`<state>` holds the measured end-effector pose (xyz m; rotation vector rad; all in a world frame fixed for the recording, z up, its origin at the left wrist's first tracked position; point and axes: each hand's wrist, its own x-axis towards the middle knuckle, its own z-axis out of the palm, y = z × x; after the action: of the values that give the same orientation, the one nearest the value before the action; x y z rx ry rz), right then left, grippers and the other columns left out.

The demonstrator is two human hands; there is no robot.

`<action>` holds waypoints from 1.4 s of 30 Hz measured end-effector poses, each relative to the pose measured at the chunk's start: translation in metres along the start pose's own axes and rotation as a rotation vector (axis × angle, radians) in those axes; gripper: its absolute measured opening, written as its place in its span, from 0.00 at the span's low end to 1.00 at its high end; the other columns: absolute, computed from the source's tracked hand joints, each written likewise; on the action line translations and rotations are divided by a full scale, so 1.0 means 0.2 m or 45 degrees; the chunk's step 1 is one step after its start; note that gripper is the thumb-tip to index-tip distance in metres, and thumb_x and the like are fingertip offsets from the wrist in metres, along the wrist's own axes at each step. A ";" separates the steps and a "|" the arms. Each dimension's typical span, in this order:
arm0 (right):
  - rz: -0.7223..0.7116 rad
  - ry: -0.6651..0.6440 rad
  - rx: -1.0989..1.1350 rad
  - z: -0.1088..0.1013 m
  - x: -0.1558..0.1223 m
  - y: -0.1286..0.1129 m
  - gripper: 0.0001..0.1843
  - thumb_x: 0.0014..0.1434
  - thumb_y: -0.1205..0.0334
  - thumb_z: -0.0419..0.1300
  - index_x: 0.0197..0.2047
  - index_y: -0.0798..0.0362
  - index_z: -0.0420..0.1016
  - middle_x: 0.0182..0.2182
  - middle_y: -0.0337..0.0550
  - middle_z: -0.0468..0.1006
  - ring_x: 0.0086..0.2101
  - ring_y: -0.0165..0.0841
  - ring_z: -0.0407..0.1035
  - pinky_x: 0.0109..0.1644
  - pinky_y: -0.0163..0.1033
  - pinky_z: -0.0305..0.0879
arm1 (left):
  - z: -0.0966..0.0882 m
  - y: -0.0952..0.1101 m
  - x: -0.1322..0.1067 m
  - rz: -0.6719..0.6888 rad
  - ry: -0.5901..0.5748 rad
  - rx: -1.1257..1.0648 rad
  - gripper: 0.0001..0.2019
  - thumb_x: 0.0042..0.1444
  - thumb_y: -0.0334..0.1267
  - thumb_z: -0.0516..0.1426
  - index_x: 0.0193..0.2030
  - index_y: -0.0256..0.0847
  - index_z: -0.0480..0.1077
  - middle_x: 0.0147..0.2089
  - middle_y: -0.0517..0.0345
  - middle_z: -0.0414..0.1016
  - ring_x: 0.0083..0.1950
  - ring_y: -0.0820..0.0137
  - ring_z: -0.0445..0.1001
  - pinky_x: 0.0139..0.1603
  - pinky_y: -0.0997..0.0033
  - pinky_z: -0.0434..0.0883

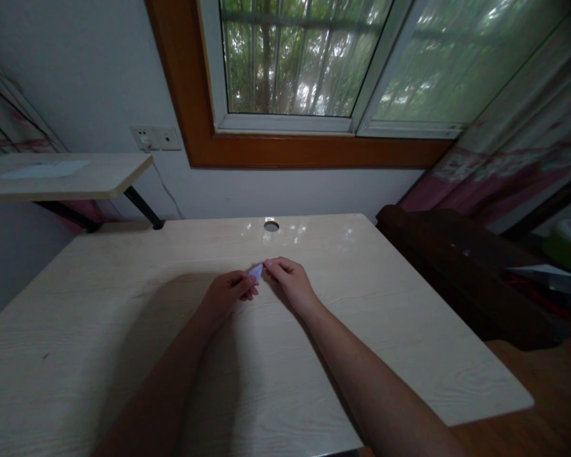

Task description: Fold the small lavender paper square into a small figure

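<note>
Both my hands meet over the middle of a pale wooden desk (124, 355). Between them is a small folded piece of pale lilac paper (255, 271). My left hand (228, 291) pinches its near side with curled fingers. My right hand (290, 278) pinches the paper's far tip with thumb and forefinger. Most of the paper is hidden by my fingers.
A round cable hole (271, 225) sits near the desk's far edge. A raised shelf (61, 174) with a white sheet stands at the far left. Wall sockets (156, 138) and a window (295, 60) are behind. A dark sofa (461, 266) flanks the right edge.
</note>
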<state>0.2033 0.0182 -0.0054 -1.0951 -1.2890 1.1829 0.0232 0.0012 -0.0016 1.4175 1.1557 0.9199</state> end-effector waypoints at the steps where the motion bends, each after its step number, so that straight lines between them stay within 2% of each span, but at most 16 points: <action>1: 0.005 -0.056 -0.012 0.01 -0.01 0.00 0.14 0.54 0.51 0.65 0.31 0.55 0.80 0.29 0.42 0.78 0.30 0.32 0.68 0.38 0.37 0.63 | 0.00 0.00 0.00 0.008 -0.002 0.010 0.16 0.57 0.48 0.58 0.29 0.37 0.75 0.27 0.55 0.77 0.28 0.72 0.72 0.31 0.73 0.67; 3: -0.013 -0.153 -0.004 0.02 -0.01 0.01 0.13 0.52 0.52 0.67 0.33 0.54 0.81 0.32 0.43 0.80 0.33 0.33 0.70 0.41 0.38 0.65 | -0.01 -0.01 0.00 0.023 -0.010 0.022 0.16 0.58 0.49 0.57 0.29 0.37 0.75 0.28 0.55 0.78 0.28 0.72 0.72 0.32 0.73 0.68; 6: -0.017 -0.203 0.016 0.02 -0.01 0.03 0.11 0.52 0.54 0.66 0.32 0.53 0.81 0.30 0.42 0.80 0.32 0.33 0.71 0.40 0.38 0.65 | -0.01 -0.02 0.00 0.030 -0.022 0.025 0.16 0.58 0.49 0.57 0.30 0.37 0.75 0.29 0.55 0.78 0.28 0.72 0.72 0.32 0.73 0.68; 14: -0.036 -0.012 -0.030 0.02 -0.01 0.01 0.10 0.52 0.55 0.66 0.29 0.54 0.80 0.27 0.41 0.78 0.29 0.32 0.69 0.37 0.38 0.64 | -0.01 -0.01 0.00 0.003 -0.054 0.034 0.16 0.56 0.49 0.59 0.29 0.37 0.75 0.27 0.55 0.78 0.27 0.71 0.73 0.32 0.73 0.69; 19: -0.058 0.046 -0.020 0.02 -0.01 0.00 0.08 0.52 0.57 0.65 0.29 0.54 0.81 0.26 0.41 0.76 0.28 0.32 0.67 0.36 0.37 0.62 | -0.01 -0.03 0.00 -0.010 -0.080 0.013 0.15 0.56 0.48 0.59 0.31 0.37 0.76 0.28 0.55 0.79 0.29 0.71 0.73 0.33 0.72 0.69; 25: -0.020 0.164 0.060 -0.01 0.03 0.03 0.12 0.52 0.53 0.65 0.32 0.55 0.81 0.22 0.38 0.73 0.25 0.30 0.63 0.31 0.36 0.58 | -0.01 -0.02 0.00 -0.021 -0.068 0.001 0.15 0.56 0.48 0.59 0.30 0.36 0.76 0.29 0.54 0.79 0.28 0.72 0.73 0.33 0.73 0.69; 28: -0.001 0.106 0.065 -0.01 0.03 0.03 0.14 0.53 0.51 0.64 0.31 0.55 0.80 0.23 0.38 0.74 0.25 0.29 0.63 0.32 0.36 0.60 | -0.01 0.00 0.00 -0.024 -0.016 -0.003 0.16 0.56 0.49 0.58 0.30 0.36 0.75 0.29 0.54 0.79 0.28 0.71 0.72 0.32 0.73 0.68; 33: -0.017 -0.121 -0.025 0.01 0.02 0.04 0.14 0.53 0.50 0.65 0.31 0.53 0.80 0.28 0.41 0.78 0.31 0.32 0.69 0.40 0.38 0.64 | -0.01 0.01 0.00 -0.009 0.003 0.027 0.18 0.57 0.51 0.57 0.31 0.37 0.76 0.30 0.53 0.79 0.28 0.70 0.73 0.33 0.72 0.69; 39: -0.004 -0.117 -0.026 0.01 0.01 0.05 0.11 0.53 0.53 0.64 0.30 0.53 0.79 0.28 0.41 0.78 0.30 0.32 0.69 0.39 0.39 0.64 | -0.01 0.01 -0.01 0.023 -0.029 0.034 0.19 0.60 0.50 0.54 0.31 0.37 0.77 0.28 0.53 0.78 0.28 0.70 0.73 0.33 0.71 0.70; 42: -0.003 -0.103 -0.049 0.01 0.01 0.04 0.10 0.54 0.55 0.64 0.30 0.54 0.80 0.28 0.41 0.78 0.30 0.32 0.69 0.39 0.38 0.63 | -0.01 -0.01 0.00 0.030 0.005 -0.010 0.18 0.60 0.48 0.52 0.32 0.36 0.76 0.29 0.52 0.79 0.29 0.69 0.74 0.33 0.71 0.70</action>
<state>0.2015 0.0219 -0.0138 -1.0821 -1.3799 1.2157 0.0206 0.0011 -0.0023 1.4260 1.1396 0.9433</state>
